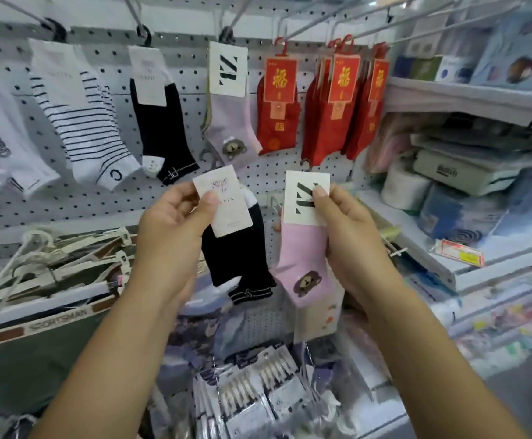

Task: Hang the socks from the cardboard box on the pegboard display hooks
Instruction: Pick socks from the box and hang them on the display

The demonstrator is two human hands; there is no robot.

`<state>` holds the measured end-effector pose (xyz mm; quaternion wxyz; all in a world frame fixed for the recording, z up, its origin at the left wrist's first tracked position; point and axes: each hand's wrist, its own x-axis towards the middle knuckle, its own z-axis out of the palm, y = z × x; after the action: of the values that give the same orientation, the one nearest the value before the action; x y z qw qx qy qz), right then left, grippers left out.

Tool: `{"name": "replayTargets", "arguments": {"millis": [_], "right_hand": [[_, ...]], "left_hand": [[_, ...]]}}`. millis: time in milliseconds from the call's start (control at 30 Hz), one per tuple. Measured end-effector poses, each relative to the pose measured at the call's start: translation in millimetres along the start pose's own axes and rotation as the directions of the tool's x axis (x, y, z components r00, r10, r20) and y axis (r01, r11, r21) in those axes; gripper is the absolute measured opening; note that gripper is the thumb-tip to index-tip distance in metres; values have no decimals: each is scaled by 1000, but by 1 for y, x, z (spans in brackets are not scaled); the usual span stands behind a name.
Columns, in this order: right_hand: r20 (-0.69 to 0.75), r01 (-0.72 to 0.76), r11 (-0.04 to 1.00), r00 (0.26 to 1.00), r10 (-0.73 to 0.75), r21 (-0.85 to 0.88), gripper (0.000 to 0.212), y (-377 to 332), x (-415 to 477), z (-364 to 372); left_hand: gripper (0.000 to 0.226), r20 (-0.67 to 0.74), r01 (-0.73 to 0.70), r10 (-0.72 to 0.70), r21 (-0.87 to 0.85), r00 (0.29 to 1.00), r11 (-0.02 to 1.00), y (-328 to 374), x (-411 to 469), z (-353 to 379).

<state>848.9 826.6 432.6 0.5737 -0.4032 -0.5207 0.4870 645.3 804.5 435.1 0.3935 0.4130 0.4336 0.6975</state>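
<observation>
My left hand [169,226] pinches the white card of a black sock pair [237,258] with white heel and toe. My right hand [350,236] pinches the "ZL" card of a pink sock pair [302,267] with a bear patch. Both pairs hang below the hands, in front of the white pegboard [78,198]. On the hooks above hang a matching black pair [160,122], a lilac bear pair [230,122], red pairs [328,103], and striped white pairs [81,122]. The cardboard box is not in view.
White shelves [467,99] at the right hold packaged goods and paper rolls. Clothes hangers [55,264] are piled at the lower left over a "SPORTSMAN" box [55,318]. Bagged goods [258,384] lie below my arms. Long metal hooks [321,23] jut out overhead.
</observation>
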Motion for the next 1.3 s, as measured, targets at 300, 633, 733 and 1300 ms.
{"name": "replayTargets", "arguments": {"millis": [300,633,733,1300], "right_hand": [[195,250,962,955,-225,-114,25,-57,117,51],[264,289,956,927,-266,-51,17,-85,177,87],[299,283,955,922,-247,-86,21,-82,177,90],[34,416,897,909,-416,-150,29,-40,103,81]], "left_hand": [[3,-192,-153,189,188,963,970,36,34,20],[3,-302,-174,248,252,921,952,49,37,17],[14,-303,-163,249,283,920,945,53,33,16],[20,-222,-134,191,249,956,959,67,29,6]]}}
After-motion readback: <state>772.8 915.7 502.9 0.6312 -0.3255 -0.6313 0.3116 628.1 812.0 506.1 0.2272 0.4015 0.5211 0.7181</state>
